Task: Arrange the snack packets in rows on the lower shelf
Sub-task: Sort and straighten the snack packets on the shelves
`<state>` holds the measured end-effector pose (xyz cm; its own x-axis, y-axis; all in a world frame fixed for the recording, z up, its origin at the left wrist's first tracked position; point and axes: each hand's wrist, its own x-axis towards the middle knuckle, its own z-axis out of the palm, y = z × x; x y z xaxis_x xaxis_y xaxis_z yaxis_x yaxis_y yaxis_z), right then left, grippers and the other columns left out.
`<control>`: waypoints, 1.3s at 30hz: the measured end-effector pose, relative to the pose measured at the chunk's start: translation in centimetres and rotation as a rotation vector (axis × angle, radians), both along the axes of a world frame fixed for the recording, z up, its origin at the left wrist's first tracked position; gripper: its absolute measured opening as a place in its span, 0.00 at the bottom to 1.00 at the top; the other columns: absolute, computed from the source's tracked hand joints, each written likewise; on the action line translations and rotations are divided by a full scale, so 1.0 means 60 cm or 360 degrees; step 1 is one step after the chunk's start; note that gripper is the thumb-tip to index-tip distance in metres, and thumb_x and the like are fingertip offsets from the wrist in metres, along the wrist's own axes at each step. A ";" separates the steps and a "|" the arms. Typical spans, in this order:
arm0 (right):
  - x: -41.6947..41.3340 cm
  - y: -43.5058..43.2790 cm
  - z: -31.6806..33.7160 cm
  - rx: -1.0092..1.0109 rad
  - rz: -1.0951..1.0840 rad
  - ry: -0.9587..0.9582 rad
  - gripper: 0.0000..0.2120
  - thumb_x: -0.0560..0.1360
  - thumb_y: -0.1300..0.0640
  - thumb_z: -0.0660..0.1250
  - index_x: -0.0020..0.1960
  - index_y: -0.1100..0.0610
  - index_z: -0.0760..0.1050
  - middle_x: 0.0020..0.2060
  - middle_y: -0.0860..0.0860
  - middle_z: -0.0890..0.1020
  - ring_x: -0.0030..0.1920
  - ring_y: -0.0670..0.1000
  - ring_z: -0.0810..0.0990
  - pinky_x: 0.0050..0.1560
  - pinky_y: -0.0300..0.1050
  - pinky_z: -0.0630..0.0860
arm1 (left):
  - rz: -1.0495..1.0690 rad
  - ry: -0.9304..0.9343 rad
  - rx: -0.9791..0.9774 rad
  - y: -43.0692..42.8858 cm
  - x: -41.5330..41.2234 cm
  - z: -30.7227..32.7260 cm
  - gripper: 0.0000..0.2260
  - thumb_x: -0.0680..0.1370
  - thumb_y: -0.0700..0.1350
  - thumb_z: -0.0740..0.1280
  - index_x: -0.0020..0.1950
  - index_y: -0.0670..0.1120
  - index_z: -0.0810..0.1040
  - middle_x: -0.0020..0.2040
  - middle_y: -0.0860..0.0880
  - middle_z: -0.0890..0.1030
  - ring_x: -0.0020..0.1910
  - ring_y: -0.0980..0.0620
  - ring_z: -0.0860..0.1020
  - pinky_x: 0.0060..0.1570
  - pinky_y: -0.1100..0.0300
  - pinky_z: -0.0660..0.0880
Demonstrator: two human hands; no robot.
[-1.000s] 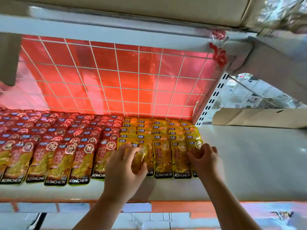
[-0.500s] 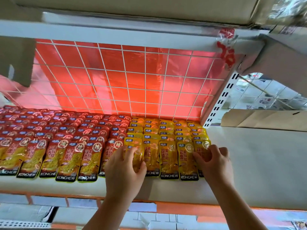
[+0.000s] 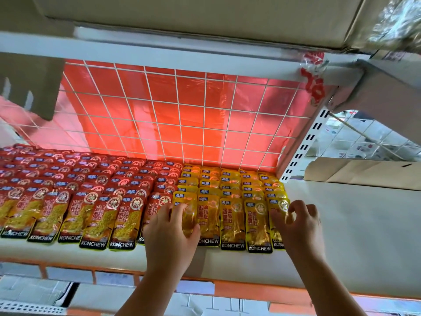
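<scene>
Head view: left hand spread over the leftmost yellow packet at the front of the shelf, fingers curled loosely onto its face, pressing rather than pinching. Right hand half open, fingertips touching the rightmost yellow packet at the row's end. Between them, three more yellow packets lying flat, overlapping the rows behind like shingles back to the wire grid. To the left, red packets laid the same way, front edges stepping a little out of line. Shelf bare to the right of the yellow block.

Likely step: squaring up the yellow front row. Risks, as judged: glossy film sliding under a push, so one nudge may shift the layers beneath and skew the columns; too hard a pull forward may tip a packet off the shelf's front lip; left hand crowding the nearest red packet may knock it askew.
</scene>
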<state>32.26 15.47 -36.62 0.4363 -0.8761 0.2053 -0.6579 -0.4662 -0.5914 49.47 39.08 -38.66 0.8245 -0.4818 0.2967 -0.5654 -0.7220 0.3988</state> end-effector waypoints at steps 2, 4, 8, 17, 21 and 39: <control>0.006 0.005 0.008 -0.0017 0.0020 0.0014 0.16 0.71 0.45 0.75 0.49 0.53 0.73 0.47 0.50 0.71 0.47 0.59 0.72 0.44 0.50 0.71 | -0.0009 0.0001 -0.0026 0.001 0.000 -0.001 0.23 0.73 0.60 0.74 0.64 0.52 0.76 0.58 0.51 0.78 0.55 0.47 0.77 0.49 0.47 0.76; 0.012 0.012 0.015 -0.0039 0.0049 0.0008 0.16 0.71 0.46 0.75 0.51 0.53 0.74 0.47 0.51 0.72 0.48 0.59 0.73 0.45 0.50 0.71 | -0.0028 0.0000 -0.0061 0.000 0.000 -0.001 0.23 0.72 0.60 0.74 0.63 0.52 0.77 0.58 0.51 0.78 0.55 0.47 0.76 0.49 0.47 0.76; 0.029 0.032 0.026 -0.0103 0.0117 -0.0008 0.17 0.71 0.47 0.76 0.54 0.54 0.76 0.48 0.53 0.74 0.49 0.59 0.73 0.47 0.51 0.72 | -0.0117 -0.0087 -0.0083 0.001 -0.004 -0.002 0.23 0.72 0.63 0.73 0.63 0.54 0.78 0.60 0.51 0.77 0.56 0.46 0.75 0.52 0.46 0.74; 0.054 0.065 0.027 -0.0132 0.0216 -0.0017 0.16 0.71 0.48 0.77 0.53 0.53 0.76 0.50 0.52 0.75 0.49 0.57 0.73 0.48 0.51 0.74 | -0.0198 -0.0136 0.0096 0.000 -0.001 -0.012 0.31 0.67 0.68 0.74 0.66 0.55 0.77 0.66 0.48 0.76 0.61 0.43 0.76 0.54 0.42 0.74; 0.053 0.070 0.025 -0.0162 0.0257 0.0007 0.16 0.71 0.46 0.75 0.53 0.52 0.76 0.50 0.50 0.76 0.50 0.55 0.74 0.47 0.50 0.75 | -0.0245 -0.0166 0.0041 0.000 -0.002 -0.012 0.28 0.69 0.67 0.72 0.65 0.55 0.77 0.65 0.49 0.76 0.60 0.43 0.75 0.54 0.43 0.74; 0.106 0.107 0.125 -0.0251 0.0494 -0.0224 0.18 0.72 0.45 0.74 0.59 0.50 0.77 0.52 0.47 0.77 0.52 0.52 0.77 0.50 0.50 0.77 | -0.0544 -0.0378 -0.0586 -0.025 0.033 0.113 0.18 0.77 0.55 0.69 0.64 0.50 0.81 0.62 0.49 0.80 0.59 0.44 0.77 0.58 0.47 0.71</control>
<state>38.61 21.92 -29.13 0.6343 -0.6592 0.4040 -0.3884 -0.7235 -0.5707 51.43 37.59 -31.88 0.5293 -0.5394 0.6549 -0.8482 -0.3187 0.4230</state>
